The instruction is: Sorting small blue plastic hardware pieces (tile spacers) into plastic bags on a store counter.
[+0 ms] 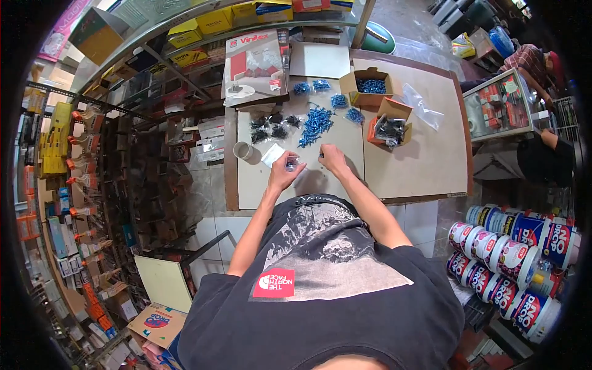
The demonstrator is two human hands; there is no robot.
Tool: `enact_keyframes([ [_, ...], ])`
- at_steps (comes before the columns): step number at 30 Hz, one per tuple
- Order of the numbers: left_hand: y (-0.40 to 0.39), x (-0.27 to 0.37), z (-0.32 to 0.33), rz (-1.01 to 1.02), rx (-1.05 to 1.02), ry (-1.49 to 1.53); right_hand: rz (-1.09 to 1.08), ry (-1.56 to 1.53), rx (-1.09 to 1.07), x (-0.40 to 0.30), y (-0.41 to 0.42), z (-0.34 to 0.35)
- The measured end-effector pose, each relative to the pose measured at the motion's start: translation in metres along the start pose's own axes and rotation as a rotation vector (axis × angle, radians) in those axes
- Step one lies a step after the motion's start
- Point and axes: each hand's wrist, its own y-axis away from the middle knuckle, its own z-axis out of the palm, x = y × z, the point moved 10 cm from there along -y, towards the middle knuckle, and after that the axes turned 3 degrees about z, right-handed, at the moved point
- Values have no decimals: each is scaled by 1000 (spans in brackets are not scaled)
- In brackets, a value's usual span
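My left hand holds a small clear plastic bag with a few blue pieces inside. My right hand is just to the right, its fingertips pinched on small blue fasteners, mostly hidden. Ahead of both hands lies a loose pile of blue fasteners, probably screws. Filled clear bags of blue fasteners lie around the far side of the pile. To its left are several clear bags of black fasteners. A pale flat packet sits against my left hand.
A grey cup stands near the table's left side. At right are a carton of blue fasteners, an orange box with black-filled bags and an empty clear bag. A Vinilex box stands behind. Another person is at far right.
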Motion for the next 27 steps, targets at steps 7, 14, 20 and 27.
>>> enact_keyframes([
  [7, 3, -4, -5, -16, 14, 3, -19, -249, -16, -17, 0, -20],
  [14, 0, -4, 0, -27, -19, -20, -217, -673, -171, -105, 17, -65],
  [20, 0, 1, 2, 40, -34, 9, -328, -566, -181, -126, 28, -64],
  [27, 2, 12, -6, 127, 41, 56, -468, -504, -36, -140, 32, -81],
])
